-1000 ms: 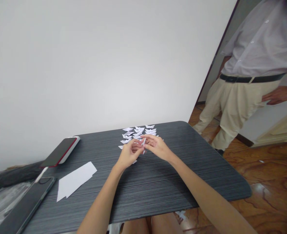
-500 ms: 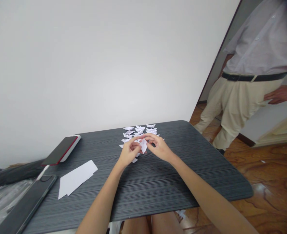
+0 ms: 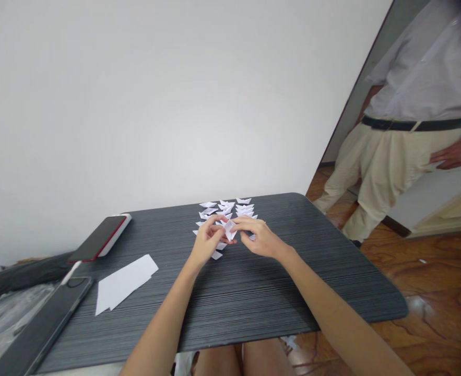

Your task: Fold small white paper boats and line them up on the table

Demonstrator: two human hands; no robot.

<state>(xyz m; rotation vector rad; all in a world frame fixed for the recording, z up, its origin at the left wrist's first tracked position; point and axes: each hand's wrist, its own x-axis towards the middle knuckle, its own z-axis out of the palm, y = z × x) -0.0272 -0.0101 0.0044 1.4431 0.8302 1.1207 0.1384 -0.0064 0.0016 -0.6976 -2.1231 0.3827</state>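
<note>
A small piece of white folded paper (image 3: 230, 230), diamond-shaped, is held up between my two hands above the table. My left hand (image 3: 209, 239) pinches its left side with thumb and fingers. On the other side, the fingertips of my right hand (image 3: 257, 235) grip its right edge. Behind and beneath the hands, several white paper boats (image 3: 245, 209) lie in rows on the dark table (image 3: 293, 271). Some of the boats are partly hidden by my fingers.
Flat white paper sheets (image 3: 126, 282) lie on the left of the table. A phone with a red edge (image 3: 99, 240) rests on a white object beyond them, and another dark phone (image 3: 54, 324) is nearer. A person (image 3: 402, 125) stands on the right, past the table's edge.
The folded paper has turned slightly in my fingers and shows a more open face. My right hand's fingers have shifted and straightened along its edge. The view has moved slightly.
</note>
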